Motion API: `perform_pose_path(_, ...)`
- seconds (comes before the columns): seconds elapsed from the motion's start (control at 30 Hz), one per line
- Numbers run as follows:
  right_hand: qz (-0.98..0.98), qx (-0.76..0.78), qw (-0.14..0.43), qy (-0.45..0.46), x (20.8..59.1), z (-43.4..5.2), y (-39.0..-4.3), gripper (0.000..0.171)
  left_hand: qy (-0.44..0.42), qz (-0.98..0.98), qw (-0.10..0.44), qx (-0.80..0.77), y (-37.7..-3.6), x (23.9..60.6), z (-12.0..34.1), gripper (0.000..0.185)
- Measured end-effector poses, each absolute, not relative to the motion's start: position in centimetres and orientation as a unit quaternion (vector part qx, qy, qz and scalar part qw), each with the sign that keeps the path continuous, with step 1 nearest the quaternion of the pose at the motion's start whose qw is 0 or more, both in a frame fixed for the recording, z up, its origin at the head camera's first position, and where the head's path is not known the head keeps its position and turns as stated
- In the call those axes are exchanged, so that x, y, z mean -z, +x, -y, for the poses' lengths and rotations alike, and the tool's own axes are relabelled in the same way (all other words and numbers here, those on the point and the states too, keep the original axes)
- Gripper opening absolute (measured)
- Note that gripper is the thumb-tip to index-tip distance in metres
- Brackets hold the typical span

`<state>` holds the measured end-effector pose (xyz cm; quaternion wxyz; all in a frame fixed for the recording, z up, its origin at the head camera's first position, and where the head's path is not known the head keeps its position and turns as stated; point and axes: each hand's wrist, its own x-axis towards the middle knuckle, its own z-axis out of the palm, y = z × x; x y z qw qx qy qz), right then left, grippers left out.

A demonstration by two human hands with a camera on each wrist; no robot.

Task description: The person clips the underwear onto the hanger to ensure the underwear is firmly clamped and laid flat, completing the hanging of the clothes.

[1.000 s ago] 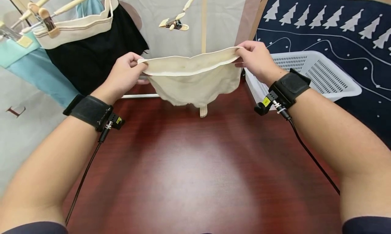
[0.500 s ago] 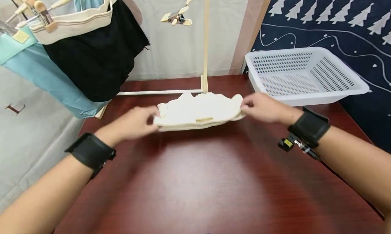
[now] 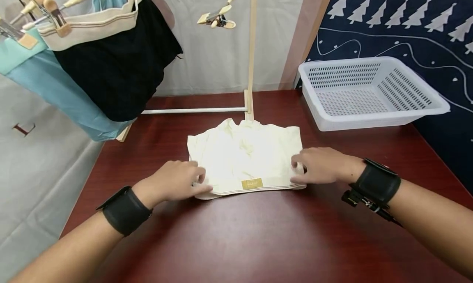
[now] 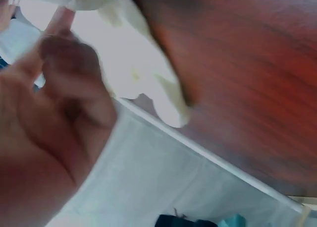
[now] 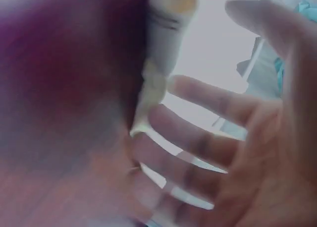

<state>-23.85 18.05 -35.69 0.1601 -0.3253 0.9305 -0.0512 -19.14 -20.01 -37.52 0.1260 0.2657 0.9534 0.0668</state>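
Garment: cream shorts (image 3: 244, 155) flat on the dark red table (image 3: 236, 233), waistband with its tan label nearest the body, leg ends pointing away toward the wooden rack post (image 3: 252, 49).
Long axis: waistband running left to right, straight across between both hands.
Left hand (image 3: 173, 184): at the shorts' left waistband corner, fingers curled onto the cloth edge, apparently pinching it.
Right hand (image 3: 319, 166): at the right waistband corner, fingers bent down on the cloth; pinching or only pressing, impossible to tell.
Nearness: both equally close, one at each end.
Beyond the shorts: white basket (image 3: 369, 114) to the right, black skirt (image 3: 111, 61) hanging to the left.
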Motion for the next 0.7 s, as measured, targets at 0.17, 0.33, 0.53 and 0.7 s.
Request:
perform_pose_path(0.17, -0.924, 0.097, 0.132, -0.346, 36.1, -16.2, -24.1, 0.026, 0.306, -0.947, 0.058, -0.084, -19.5, 37.3, 17.8, 0.025)
perform_pose_path(0.33, -0.899, 0.110, 0.211, -0.367, 37.8, -15.8, -23.9, 0.031, 0.336, -0.928, 0.127, -0.101, -19.7, 38.8, 17.1, 0.021)
perform_pose_path(0.53, -0.898, 0.129, 0.243, -0.343, 38.9, -17.3, -24.1, 0.038, 0.307, -0.912, 0.223, -0.156, -20.1, 40.0, 18.9, 0.026)
perform_pose_path(0.7, -0.893, 0.142, 0.242, -0.353, 39.5, -17.8, -24.6, 0.040, 0.295, -0.901, 0.259, -0.183, -21.0, 39.7, 20.2, 0.024)
